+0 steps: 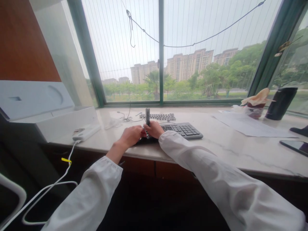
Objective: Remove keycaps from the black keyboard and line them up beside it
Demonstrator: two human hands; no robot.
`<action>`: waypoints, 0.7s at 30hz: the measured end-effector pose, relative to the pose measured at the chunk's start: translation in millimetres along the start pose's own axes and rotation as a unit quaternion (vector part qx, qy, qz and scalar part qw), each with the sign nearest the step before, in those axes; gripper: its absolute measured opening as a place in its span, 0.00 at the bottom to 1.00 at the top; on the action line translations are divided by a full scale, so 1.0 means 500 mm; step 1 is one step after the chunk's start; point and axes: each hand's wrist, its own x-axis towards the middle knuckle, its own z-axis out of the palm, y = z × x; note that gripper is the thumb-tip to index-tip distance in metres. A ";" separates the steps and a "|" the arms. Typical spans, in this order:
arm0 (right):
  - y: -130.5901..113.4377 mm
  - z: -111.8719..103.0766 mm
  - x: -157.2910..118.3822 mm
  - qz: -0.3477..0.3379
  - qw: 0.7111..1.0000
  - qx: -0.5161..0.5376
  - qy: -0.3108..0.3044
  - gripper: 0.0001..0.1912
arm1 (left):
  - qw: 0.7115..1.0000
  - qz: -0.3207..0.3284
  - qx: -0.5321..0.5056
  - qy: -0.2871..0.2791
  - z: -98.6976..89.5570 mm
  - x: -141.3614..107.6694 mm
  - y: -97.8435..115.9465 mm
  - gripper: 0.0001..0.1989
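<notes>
A black keyboard (189, 130) lies on the pale counter near its front edge, its left part hidden by my hands. My right hand (154, 129) is closed around a dark upright tool (147, 116) with a cylindrical body, held over the left part of the keyboard. Close beside it, my left hand (132, 134) has its fingers pressed together at the keyboard's left end, by the tool's lower end; what they hold, if anything, is too small to make out. Rows of loose keycaps (163, 116) lie behind the keyboard.
A thin black cable (127, 118) lies behind my left hand. On the left are a white power strip (84, 133) and a white box (31, 99). Papers (247, 123), a black cup (281, 103) and a phone (295, 146) are on the right of the counter (223, 150).
</notes>
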 end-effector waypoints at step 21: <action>-0.014 -0.010 -0.015 0.066 0.996 0.060 -0.005 0.14 | 0.997 -0.010 0.058 0.049 0.029 -0.023 0.022 0.13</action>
